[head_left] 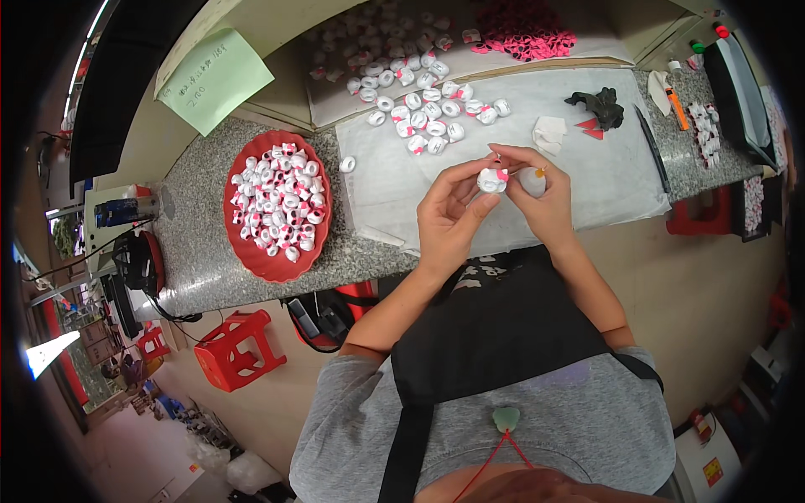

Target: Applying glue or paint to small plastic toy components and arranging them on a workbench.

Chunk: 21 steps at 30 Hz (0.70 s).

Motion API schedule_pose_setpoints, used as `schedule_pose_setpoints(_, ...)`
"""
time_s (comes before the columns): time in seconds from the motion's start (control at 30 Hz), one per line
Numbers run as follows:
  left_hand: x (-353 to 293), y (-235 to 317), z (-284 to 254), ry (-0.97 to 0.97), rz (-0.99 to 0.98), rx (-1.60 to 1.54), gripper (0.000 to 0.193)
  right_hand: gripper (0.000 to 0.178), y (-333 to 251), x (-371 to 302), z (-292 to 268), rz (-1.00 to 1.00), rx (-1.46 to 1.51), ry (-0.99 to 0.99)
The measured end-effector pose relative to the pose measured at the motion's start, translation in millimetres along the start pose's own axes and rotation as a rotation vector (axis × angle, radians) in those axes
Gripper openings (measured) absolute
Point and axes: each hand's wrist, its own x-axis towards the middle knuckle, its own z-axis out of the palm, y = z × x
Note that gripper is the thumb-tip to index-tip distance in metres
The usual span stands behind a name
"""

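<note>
My left hand is closed around a small white cat-head figure with a pink bow, gripping it between thumb and fingers above the paper-covered bench. Close beside it, my right hand grips a small whitish squeeze bottle with an orange tip. The right fingertips reach over to the cat-head figure. Something small and dark shows at the fingertips, too small to name. Several similar white cat-head figures lie loose on the white paper beyond my hands.
On the left stands a red scalloped plate heaped with finished-looking white and pink heads. A heap of pink-and-black pieces lies at the back. Right of it are a crumpled black cloth, white tissue and a dark pen-like tool. A red stool stands below.
</note>
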Motion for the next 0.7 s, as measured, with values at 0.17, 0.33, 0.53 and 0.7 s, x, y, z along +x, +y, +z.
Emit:
schedule_pose_setpoints(0.17,0.2,-1.5,-1.4,0.064,-0.052,-0.130,0.032,0.027,1.3,-6.4,-7.2,0.033,-0.010,0.024)
schedule_pose_setpoints(0.33,-0.6,2.0,-13.2,0.122,-0.084,-0.060,0.033,0.014,-6.2,-14.3,-13.0,0.259,0.351,0.060)
schedule_pose_setpoints(0.53,-1.2,3.8,-15.5,0.078,-0.024,0.061,0.031,0.011,-12.4,-14.0,-17.6,0.312,0.451,0.001)
schedule_pose_setpoints(0.7,-1.2,6.8,-13.2,0.061,-0.027,0.142,0.030,0.009,-17.2,-13.7,-14.3,0.314,0.477,-0.010)
